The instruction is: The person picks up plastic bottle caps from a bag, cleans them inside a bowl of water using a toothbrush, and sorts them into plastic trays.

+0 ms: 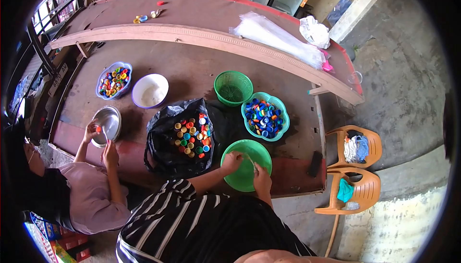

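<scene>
My left hand (233,161) is curled over the near rim of a green plastic bowl (249,186); whatever is inside its fingers is hidden. My right hand (261,176) hovers over the same bowl, closed on a thin pale stick (250,160) that points toward the left hand. Left of the bowl lies an open black bag (163,148) with several coloured bottle caps (192,136) on it. Behind the bowl stands a teal basket of mostly blue caps (265,116).
An empty green basket (233,88), a white bowl (150,91) and a blue basket of mixed caps (114,80) sit farther back. At left, another person's hands (101,140) hold a red cap over a metal bowl (111,121). Two orange chairs (357,169) stand at right. A raised counter carries plastic bags (278,37).
</scene>
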The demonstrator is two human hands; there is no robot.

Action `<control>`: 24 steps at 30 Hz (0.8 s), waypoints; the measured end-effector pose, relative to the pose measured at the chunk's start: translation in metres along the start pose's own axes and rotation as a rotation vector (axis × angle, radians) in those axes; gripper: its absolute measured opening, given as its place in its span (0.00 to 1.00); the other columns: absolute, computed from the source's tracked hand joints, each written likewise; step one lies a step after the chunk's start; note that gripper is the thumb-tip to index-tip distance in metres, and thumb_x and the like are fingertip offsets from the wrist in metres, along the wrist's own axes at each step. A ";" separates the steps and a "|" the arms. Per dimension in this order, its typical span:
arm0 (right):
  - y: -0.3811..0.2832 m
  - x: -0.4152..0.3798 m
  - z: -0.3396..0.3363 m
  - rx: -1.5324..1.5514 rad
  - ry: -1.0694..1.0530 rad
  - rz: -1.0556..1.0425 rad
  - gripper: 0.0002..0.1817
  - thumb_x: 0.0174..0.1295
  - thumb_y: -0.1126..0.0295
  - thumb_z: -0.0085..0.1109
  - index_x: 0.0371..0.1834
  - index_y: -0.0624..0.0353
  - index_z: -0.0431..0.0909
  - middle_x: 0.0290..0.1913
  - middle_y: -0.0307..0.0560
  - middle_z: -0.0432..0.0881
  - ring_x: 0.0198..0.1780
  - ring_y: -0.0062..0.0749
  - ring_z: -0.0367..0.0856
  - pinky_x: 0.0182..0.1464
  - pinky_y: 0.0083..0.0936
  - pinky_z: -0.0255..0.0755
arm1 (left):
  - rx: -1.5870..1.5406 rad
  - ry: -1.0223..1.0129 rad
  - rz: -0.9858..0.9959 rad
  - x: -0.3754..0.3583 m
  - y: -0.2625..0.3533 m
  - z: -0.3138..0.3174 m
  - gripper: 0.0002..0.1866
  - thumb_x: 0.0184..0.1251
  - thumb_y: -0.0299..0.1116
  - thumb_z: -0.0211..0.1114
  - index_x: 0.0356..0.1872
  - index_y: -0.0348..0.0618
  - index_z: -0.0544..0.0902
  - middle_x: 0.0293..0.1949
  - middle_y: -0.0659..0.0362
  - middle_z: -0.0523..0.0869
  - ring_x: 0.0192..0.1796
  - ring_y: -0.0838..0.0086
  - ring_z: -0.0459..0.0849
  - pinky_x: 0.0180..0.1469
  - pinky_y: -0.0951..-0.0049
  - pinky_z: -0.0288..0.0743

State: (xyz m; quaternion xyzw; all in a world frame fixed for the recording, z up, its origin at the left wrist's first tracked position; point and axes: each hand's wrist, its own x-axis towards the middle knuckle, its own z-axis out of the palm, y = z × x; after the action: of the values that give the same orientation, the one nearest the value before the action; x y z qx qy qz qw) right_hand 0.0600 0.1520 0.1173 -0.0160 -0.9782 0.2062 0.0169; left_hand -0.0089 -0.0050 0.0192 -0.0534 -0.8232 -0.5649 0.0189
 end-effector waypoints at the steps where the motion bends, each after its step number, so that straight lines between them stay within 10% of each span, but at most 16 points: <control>1: 0.002 -0.001 0.000 0.020 0.027 0.006 0.17 0.66 0.70 0.54 0.58 0.48 0.77 0.45 0.50 0.79 0.41 0.49 0.82 0.39 0.40 0.76 | -0.023 -0.021 -0.057 0.001 0.003 -0.003 0.12 0.57 0.32 0.67 0.40 0.37 0.84 0.33 0.52 0.86 0.36 0.63 0.85 0.39 0.65 0.78; 7: 0.009 -0.011 0.019 0.589 0.008 0.092 0.19 0.66 0.74 0.55 0.60 0.57 0.76 0.46 0.52 0.81 0.31 0.31 0.82 0.33 0.28 0.75 | -0.664 -0.130 -0.464 0.005 0.013 -0.016 0.10 0.65 0.33 0.65 0.38 0.35 0.86 0.30 0.56 0.86 0.31 0.74 0.84 0.36 0.74 0.79; 10: 0.012 -0.011 0.018 0.563 -0.106 0.195 0.18 0.67 0.72 0.53 0.60 0.56 0.75 0.50 0.58 0.79 0.48 0.50 0.80 0.48 0.40 0.73 | -0.948 -0.098 -0.594 -0.001 0.015 -0.013 0.11 0.68 0.32 0.63 0.39 0.33 0.85 0.32 0.58 0.86 0.32 0.75 0.84 0.39 0.76 0.80; 13: 0.017 -0.009 0.023 0.399 0.106 -0.003 0.19 0.66 0.74 0.55 0.60 0.58 0.75 0.42 0.50 0.82 0.30 0.28 0.80 0.33 0.26 0.74 | -1.078 -0.084 -0.667 -0.002 0.024 -0.015 0.11 0.68 0.31 0.63 0.42 0.32 0.83 0.35 0.57 0.85 0.34 0.75 0.84 0.43 0.76 0.81; 14: 0.019 -0.011 0.023 0.433 0.048 0.016 0.18 0.66 0.73 0.55 0.60 0.57 0.75 0.45 0.53 0.81 0.36 0.36 0.80 0.39 0.31 0.73 | -1.123 -0.083 -0.687 -0.004 0.024 -0.016 0.11 0.67 0.30 0.63 0.44 0.32 0.83 0.36 0.57 0.85 0.35 0.75 0.84 0.45 0.76 0.81; 16: 0.010 -0.015 0.014 0.502 -0.073 0.053 0.18 0.66 0.72 0.53 0.60 0.57 0.76 0.51 0.58 0.80 0.48 0.52 0.80 0.50 0.40 0.72 | -1.093 -0.128 -0.664 -0.005 0.020 -0.015 0.12 0.67 0.30 0.63 0.46 0.32 0.82 0.38 0.57 0.85 0.37 0.75 0.84 0.45 0.76 0.81; 24: 0.014 -0.019 0.004 0.462 -0.093 0.128 0.18 0.66 0.73 0.55 0.59 0.59 0.76 0.48 0.54 0.81 0.37 0.38 0.82 0.36 0.31 0.75 | -0.768 -0.253 -0.497 -0.019 0.023 -0.038 0.13 0.66 0.33 0.64 0.46 0.35 0.84 0.36 0.60 0.85 0.36 0.78 0.83 0.41 0.77 0.80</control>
State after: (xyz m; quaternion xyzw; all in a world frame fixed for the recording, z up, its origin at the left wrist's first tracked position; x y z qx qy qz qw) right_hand 0.0794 0.1623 0.1078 -0.0639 -0.9019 0.4255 -0.0381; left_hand 0.0119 -0.0331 0.0529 0.0737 -0.5384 -0.8049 -0.2384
